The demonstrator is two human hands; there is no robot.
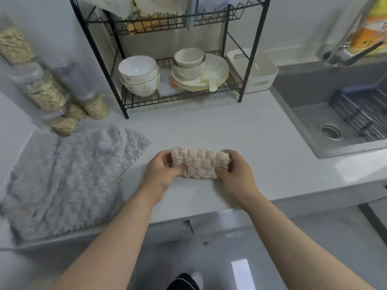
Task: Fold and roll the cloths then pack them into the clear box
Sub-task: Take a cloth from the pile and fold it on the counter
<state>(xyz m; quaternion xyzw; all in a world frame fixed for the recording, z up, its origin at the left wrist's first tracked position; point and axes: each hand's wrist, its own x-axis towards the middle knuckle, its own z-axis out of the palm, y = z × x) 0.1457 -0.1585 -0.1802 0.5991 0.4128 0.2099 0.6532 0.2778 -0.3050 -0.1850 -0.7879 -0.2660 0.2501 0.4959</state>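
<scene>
While the left hand [162, 170] and right hand [234, 170] grip its two ends, a pink cloth [199, 164] is held as a short, ribbed roll near the front edge of the counter [230, 126], about midway along it. Each hand curls round its end, thumb on the near side and fingers over the far side. Whether the roll's underside touches the counter or hangs just above it cannot be told.

A grey cloth [69, 174] lies spread and rumpled on the left part of the counter, reaching the front edge and well apart from the roll. Behind it, in the back left corner, clear jars [46, 93] of pale flakes stand stacked. A black wire rack [245, 80] stands along the back edge. Its lower shelf holds nested bowls [138, 74] on the left and plates [217, 70] with more bowls on the right. A white basket [257, 74] sits just beside the rack's right leg. A grey sink [310, 118] is set into the right end, with a tap [345, 53] above it.
</scene>
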